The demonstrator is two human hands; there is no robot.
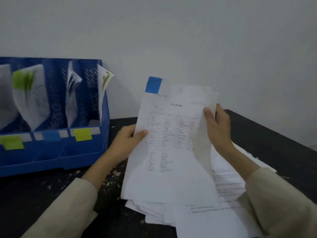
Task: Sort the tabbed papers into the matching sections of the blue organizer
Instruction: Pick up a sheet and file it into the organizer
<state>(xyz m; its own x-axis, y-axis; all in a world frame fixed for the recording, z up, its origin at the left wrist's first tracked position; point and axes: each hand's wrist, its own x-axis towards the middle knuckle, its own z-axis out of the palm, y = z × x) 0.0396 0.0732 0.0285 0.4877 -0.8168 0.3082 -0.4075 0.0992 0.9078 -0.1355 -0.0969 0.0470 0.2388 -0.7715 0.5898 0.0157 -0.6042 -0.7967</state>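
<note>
Both hands hold one printed sheet upright above the bench. The left hand pinches the sheet's left edge, thumb on the printed face and the other fingers behind the paper. The right hand grips the sheet's right edge, thumb on the front and fingers curled round the back. Each grip is closed on this sheet.

The sheet carries a table of small print, too blurred to read. A blue tab sits at its top left corner. The sheet's lower edge hangs in front of a loose pile of white papers lying on the dark bench, between the forearms. The pile is untidy, with sheets fanned out at different angles.

The blue organizer stands at the left on the bench, against the white wall, well apart from the held sheet. Its upright sections hold curled papers. One paper near the left shows a green tab, and another paper in the rightmost section leans out over the side wall. The front rail carries coloured labels: a green label at the left, a blue label in the middle and a yellow-green label at the right.

Both forearms wear beige sleeves.
</note>
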